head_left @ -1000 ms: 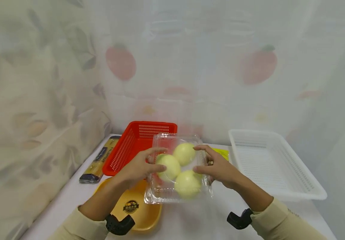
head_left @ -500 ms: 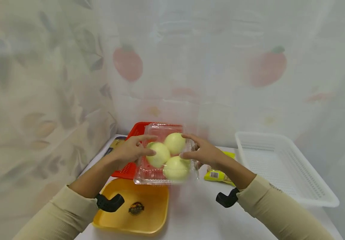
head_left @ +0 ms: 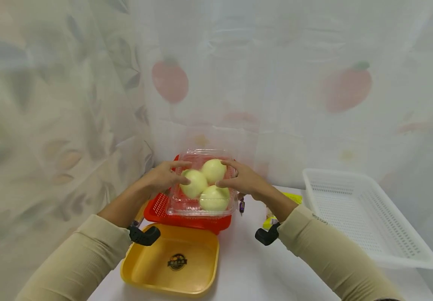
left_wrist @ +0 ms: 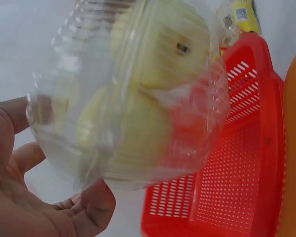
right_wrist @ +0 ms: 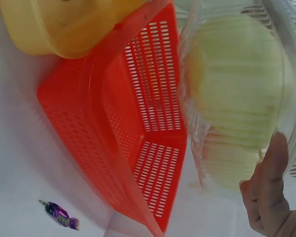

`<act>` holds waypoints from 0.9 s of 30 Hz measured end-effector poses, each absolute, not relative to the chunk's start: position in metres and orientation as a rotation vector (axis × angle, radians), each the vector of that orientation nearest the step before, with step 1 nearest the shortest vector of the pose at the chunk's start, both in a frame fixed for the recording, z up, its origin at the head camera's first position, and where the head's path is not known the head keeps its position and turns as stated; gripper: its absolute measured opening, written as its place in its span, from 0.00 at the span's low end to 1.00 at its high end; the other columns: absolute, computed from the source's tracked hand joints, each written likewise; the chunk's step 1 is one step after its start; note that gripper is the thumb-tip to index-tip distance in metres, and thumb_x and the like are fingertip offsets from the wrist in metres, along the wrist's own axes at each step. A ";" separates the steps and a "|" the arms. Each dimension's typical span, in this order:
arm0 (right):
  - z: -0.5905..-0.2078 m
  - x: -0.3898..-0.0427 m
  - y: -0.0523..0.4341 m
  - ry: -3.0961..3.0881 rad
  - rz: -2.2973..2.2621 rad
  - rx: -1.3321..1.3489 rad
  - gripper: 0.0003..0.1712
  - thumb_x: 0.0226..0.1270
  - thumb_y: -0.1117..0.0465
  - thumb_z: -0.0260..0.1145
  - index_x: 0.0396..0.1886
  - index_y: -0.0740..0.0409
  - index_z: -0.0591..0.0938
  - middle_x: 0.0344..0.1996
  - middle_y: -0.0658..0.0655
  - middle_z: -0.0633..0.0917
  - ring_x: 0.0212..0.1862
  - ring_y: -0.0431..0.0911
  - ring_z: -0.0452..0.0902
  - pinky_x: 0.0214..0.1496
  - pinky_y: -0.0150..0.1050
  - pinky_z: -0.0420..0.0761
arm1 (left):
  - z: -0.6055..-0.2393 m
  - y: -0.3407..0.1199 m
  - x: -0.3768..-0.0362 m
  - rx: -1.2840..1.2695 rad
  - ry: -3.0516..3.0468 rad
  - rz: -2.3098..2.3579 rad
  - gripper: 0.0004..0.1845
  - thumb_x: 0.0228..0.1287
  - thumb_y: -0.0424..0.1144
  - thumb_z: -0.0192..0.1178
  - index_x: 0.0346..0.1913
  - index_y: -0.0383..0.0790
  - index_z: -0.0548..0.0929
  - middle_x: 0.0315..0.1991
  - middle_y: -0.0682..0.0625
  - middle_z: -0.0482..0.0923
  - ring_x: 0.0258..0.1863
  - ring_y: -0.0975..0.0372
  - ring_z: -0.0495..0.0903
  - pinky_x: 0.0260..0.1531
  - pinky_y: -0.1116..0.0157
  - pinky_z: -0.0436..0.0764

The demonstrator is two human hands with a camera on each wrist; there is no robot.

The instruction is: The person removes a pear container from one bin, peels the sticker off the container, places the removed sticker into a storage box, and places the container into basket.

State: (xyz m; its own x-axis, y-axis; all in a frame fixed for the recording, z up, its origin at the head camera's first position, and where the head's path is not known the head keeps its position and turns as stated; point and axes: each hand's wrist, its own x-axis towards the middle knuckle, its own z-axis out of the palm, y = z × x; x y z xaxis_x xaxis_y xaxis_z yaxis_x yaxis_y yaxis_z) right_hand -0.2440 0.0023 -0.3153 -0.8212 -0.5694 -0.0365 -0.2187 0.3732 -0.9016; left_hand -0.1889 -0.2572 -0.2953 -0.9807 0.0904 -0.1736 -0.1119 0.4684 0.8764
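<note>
A clear plastic clamshell container point(head_left: 180, 207) with three pale yellow-green round fruits point(head_left: 215, 198) inside hangs over the red slotted basket point(head_left: 156, 210). My left hand point(head_left: 162, 177) grips its left side, thumb on top; the left wrist view shows fingers curled at the container's lower edge. On the opposite side, my right hand point(head_left: 244, 180) holds it with thumb and fingers, and a fingertip lies along the plastic in the right wrist view. One fruit point(left_wrist: 175, 44) shows a dark brown spot at its end. The basket's inside point(right_wrist: 123, 113) is visible below the container.
A yellow basin point(head_left: 141, 263) with a round printed label sits in front of the red basket. To the right stands a white slotted basket point(head_left: 404, 236). A purple-wrapped candy point(head_left: 242, 206) and a yellow packet point(head_left: 294, 197) lie between. Printed curtains hang behind and left.
Both hands have carried the container leftward and away, from beside the red basket to over it. The head view has turned slightly right, and more of the yellow basin shows.
</note>
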 end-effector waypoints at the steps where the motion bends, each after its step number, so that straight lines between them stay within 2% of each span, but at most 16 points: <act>1: -0.317 -0.246 -0.001 2.306 -1.424 -0.674 0.46 0.55 0.51 0.73 0.73 0.45 0.64 0.65 0.61 0.68 0.43 0.58 0.77 0.27 0.48 0.83 | -0.296 -0.258 -0.191 -0.023 2.526 1.519 0.33 0.61 0.38 0.66 0.70 0.51 0.69 0.55 0.40 0.70 0.19 0.56 0.68 0.21 0.63 0.78; 5: -0.324 -0.253 -0.013 2.355 -1.376 -0.632 0.47 0.55 0.51 0.73 0.73 0.46 0.63 0.66 0.61 0.67 0.49 0.59 0.76 0.26 0.47 0.83 | -0.303 -0.263 -0.199 -0.053 2.544 1.493 0.33 0.61 0.35 0.65 0.70 0.48 0.69 0.60 0.39 0.66 0.16 0.57 0.65 0.18 0.63 0.77; 10: -0.334 -0.258 -0.023 2.410 -1.305 -0.612 0.48 0.54 0.51 0.74 0.74 0.47 0.63 0.65 0.61 0.69 0.51 0.58 0.74 0.25 0.45 0.83 | -0.315 -0.268 -0.208 -0.108 2.573 1.470 0.34 0.60 0.34 0.65 0.70 0.46 0.69 0.58 0.37 0.69 0.12 0.58 0.63 0.17 0.63 0.76; 16: -0.346 -0.260 -0.029 2.406 -1.305 -0.555 0.50 0.53 0.54 0.75 0.74 0.47 0.62 0.65 0.61 0.69 0.55 0.59 0.73 0.27 0.45 0.84 | -0.334 -0.268 -0.216 -0.071 2.575 1.548 0.33 0.61 0.29 0.63 0.70 0.40 0.69 0.59 0.34 0.67 0.09 0.61 0.59 0.11 0.67 0.66; 21: -0.358 -0.260 -0.032 2.420 -1.292 -0.507 0.51 0.52 0.54 0.76 0.75 0.45 0.61 0.65 0.60 0.69 0.57 0.58 0.71 0.31 0.43 0.84 | -0.350 -0.267 -0.221 -0.086 2.583 1.523 0.34 0.61 0.31 0.64 0.70 0.41 0.67 0.61 0.35 0.66 0.13 0.61 0.60 0.15 0.67 0.68; 25: -0.367 -0.258 -0.036 2.445 -1.273 -0.481 0.52 0.51 0.54 0.77 0.74 0.46 0.62 0.64 0.59 0.70 0.54 0.57 0.74 0.32 0.42 0.84 | -0.362 -0.270 -0.226 -0.101 2.630 1.459 0.35 0.59 0.34 0.66 0.70 0.42 0.68 0.60 0.36 0.65 0.17 0.60 0.60 0.17 0.66 0.68; 27: -0.370 -0.257 -0.040 2.467 -1.252 -0.489 0.51 0.51 0.53 0.77 0.74 0.47 0.63 0.65 0.59 0.71 0.54 0.57 0.74 0.34 0.43 0.84 | -0.368 -0.272 -0.227 -0.116 2.660 1.425 0.35 0.59 0.36 0.67 0.70 0.44 0.69 0.58 0.36 0.67 0.17 0.57 0.62 0.18 0.64 0.70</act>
